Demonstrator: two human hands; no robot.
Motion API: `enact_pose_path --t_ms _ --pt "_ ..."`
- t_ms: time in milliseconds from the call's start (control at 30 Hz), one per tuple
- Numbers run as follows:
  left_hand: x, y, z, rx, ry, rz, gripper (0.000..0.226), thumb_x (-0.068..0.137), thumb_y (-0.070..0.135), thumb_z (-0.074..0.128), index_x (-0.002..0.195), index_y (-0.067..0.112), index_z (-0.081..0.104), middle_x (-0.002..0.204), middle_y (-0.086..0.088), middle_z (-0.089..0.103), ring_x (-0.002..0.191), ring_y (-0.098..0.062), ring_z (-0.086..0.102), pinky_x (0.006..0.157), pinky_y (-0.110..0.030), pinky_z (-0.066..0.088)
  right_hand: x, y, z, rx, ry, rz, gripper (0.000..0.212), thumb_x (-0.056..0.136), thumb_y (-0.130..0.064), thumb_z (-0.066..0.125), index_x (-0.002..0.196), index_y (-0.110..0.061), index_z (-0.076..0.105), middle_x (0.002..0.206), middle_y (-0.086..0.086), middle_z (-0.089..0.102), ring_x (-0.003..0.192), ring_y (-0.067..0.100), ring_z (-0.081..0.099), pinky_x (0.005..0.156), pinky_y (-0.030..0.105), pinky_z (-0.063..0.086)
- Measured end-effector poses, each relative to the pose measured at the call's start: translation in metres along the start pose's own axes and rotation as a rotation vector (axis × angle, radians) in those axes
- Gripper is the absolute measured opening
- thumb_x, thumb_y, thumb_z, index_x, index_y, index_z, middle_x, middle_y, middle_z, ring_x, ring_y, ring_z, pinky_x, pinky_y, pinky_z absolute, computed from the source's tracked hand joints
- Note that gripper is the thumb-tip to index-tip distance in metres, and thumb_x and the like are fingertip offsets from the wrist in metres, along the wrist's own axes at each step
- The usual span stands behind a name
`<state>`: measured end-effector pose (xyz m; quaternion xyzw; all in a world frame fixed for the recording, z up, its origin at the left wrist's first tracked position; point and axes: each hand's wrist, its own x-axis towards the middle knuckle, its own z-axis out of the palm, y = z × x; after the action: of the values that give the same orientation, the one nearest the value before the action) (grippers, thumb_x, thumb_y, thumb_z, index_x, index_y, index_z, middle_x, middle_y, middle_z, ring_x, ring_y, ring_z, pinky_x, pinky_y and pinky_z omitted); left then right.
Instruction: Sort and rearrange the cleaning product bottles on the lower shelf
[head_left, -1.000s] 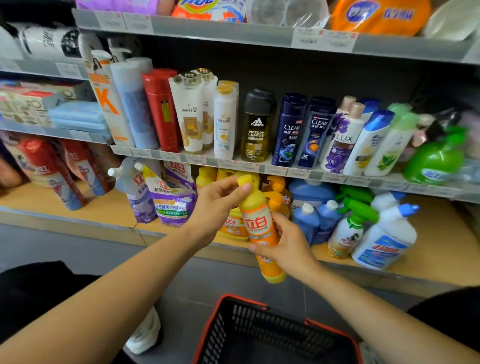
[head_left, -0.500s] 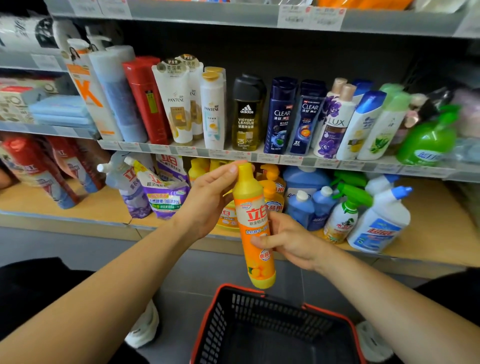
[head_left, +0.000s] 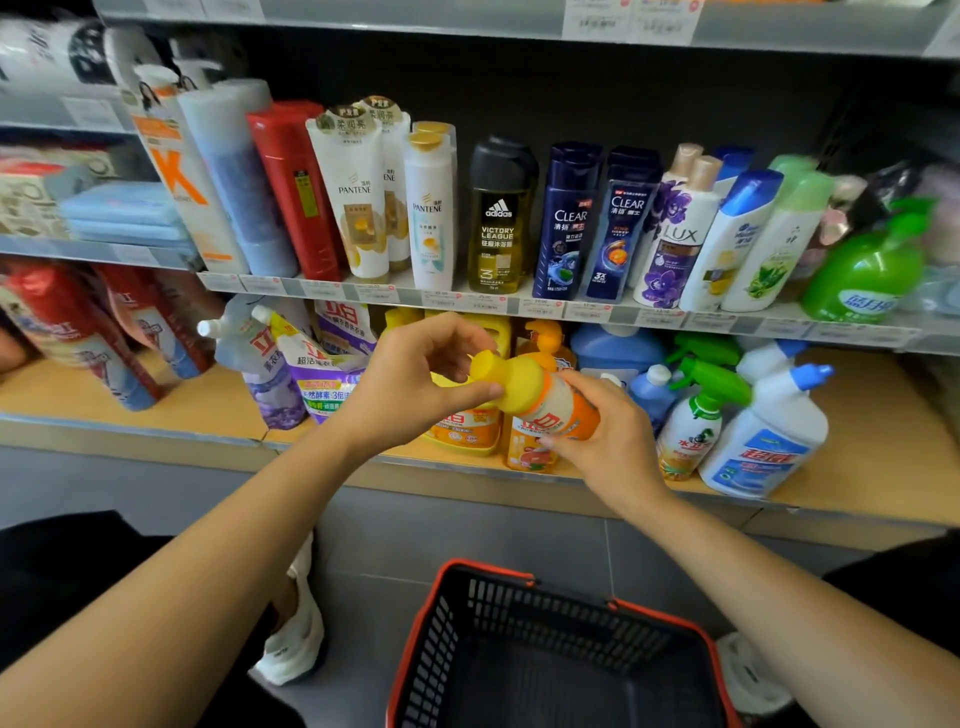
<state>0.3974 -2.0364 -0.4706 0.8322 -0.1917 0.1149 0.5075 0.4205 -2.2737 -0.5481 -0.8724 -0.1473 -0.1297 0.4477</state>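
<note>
Nearest us, at 6 o'clock, the basket is cut off by the bottom edge, and a white shoe at 7 o'clock is half hidden behind our left forearm. Both forearms reach up from the lower corners and meet at the middle. Our left hand curls thumb and fingers around the yellow cap end of the orange bottle; our right hand wraps its body from below, covering most of the label. The bottle lies tilted, cap toward 10 o'clock, held in front of the lower shelf. Behind it other orange bottles are mostly hidden. At 3 o'clock stands a white spray bottle; its print is blurred.
</note>
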Motion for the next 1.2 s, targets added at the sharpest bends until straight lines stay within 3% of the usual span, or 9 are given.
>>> enact_pose_path --t_ms 133,300,400,567,667,767,933,1067,1200 --pt "-0.001 0.0 0.001 0.025 0.062 0.034 0.04 0.075 0.018 0.089 0.099 0.01 0.057 0.097 -0.003 0.073 0.083 -0.026 0.069 0.075 -0.035 0.061 0.002 0.0 -0.003 -0.06 0.031 -0.05 0.07 0.068 -0.022 0.092 0.131 -0.024 0.062 0.12 -0.001 0.065 0.109 0.02 0.059 0.087 0.042 0.055" --pt "-0.002 -0.001 -0.002 0.134 0.05 0.076 0.034 0.079 0.024 0.086 0.109 0.017 0.072 0.094 0.011 0.069 0.087 -0.013 0.066 0.067 -0.013 0.052 0.002 0.001 -0.003 -0.074 0.024 -0.072 0.07 0.07 -0.024 0.091 0.133 -0.025 0.061 0.122 0.0 0.064 0.11 0.021 0.059 0.087 0.044 0.055" --pt "-0.003 -0.001 0.0 0.139 0.051 0.071 0.032 0.079 0.023 0.086 0.107 0.015 0.072 0.093 0.015 0.068 0.087 -0.009 0.065 0.068 -0.012 0.05 0.002 0.001 -0.005 -0.086 0.014 -0.077 0.07 0.07 -0.024 0.091 0.134 -0.025 0.061 0.123 -0.001 0.064 0.111 0.02 0.059 0.088 0.043 0.055" --pt "-0.002 -0.002 0.006 -0.021 0.128 -0.009 0.036 0.079 0.018 0.086 0.105 0.015 0.061 0.094 0.001 0.07 0.082 -0.015 0.068 0.06 -0.018 0.054 0.004 -0.001 -0.006 0.018 -0.059 -0.017 0.075 0.068 -0.02 0.091 0.135 -0.029 0.059 0.12 -0.004 0.063 0.109 0.016 0.06 0.088 0.034 0.055" --pt "0.0 -0.002 0.012 -0.141 0.145 -0.12 0.044 0.084 0.025 0.079 0.123 0.017 0.06 0.103 -0.002 0.073 0.094 -0.018 0.071 0.071 -0.028 0.059 0.004 -0.005 -0.005 0.134 -0.158 0.087 0.075 0.066 -0.021 0.093 0.13 -0.029 0.055 0.118 -0.009 0.064 0.105 0.004 0.062 0.085 0.02 0.053" --pt "0.0 -0.005 0.016 -0.296 0.058 -0.247 0.042 0.087 0.038 0.068 0.123 0.016 0.066 0.112 -0.006 0.073 0.107 -0.024 0.07 0.083 -0.038 0.06 0.003 -0.008 -0.003 0.27 -0.302 0.145 0.069 0.067 -0.019 0.093 0.123 -0.025 0.053 0.114 -0.009 0.069 0.099 0.0 0.066 0.079 0.014 0.052" --pt "0.001 -0.011 0.021 -0.553 -0.02 -0.296 0.036 0.099 0.033 0.055 0.126 0.012 0.067 0.123 -0.007 0.072 0.116 -0.024 0.068 0.095 -0.037 0.058 -0.002 -0.012 0.0 0.534 -0.485 0.282 0.075 0.073 -0.017 0.087 0.139 -0.013 0.051 0.123 0.004 0.07 0.114 0.018 0.067 0.101 0.045 0.053" --pt "-0.001 -0.012 0.025 -0.639 -0.064 -0.352 0.041 0.099 0.038 0.052 0.137 0.023 0.061 0.13 -0.001 0.069 0.12 -0.02 0.066 0.091 -0.031 0.057 -0.003 -0.017 0.001 0.707 -0.501 0.337 0.052 0.076 -0.023 0.082 0.124 -0.018 0.064 0.121 0.003 0.071 0.116 0.022 0.066 0.1 0.043 0.052" --pt "-0.009 -0.014 0.043 -0.587 -0.12 -0.45 0.045 0.098 0.031 0.059 0.143 0.028 0.054 0.128 0.002 0.07 0.117 -0.017 0.067 0.092 -0.035 0.058 0.001 -0.021 -0.002 0.804 -0.41 0.402 0.051 0.073 -0.026 0.083 0.122 -0.019 0.067 0.119 0.007 0.072 0.114 0.028 0.067 0.096 0.048 0.053"
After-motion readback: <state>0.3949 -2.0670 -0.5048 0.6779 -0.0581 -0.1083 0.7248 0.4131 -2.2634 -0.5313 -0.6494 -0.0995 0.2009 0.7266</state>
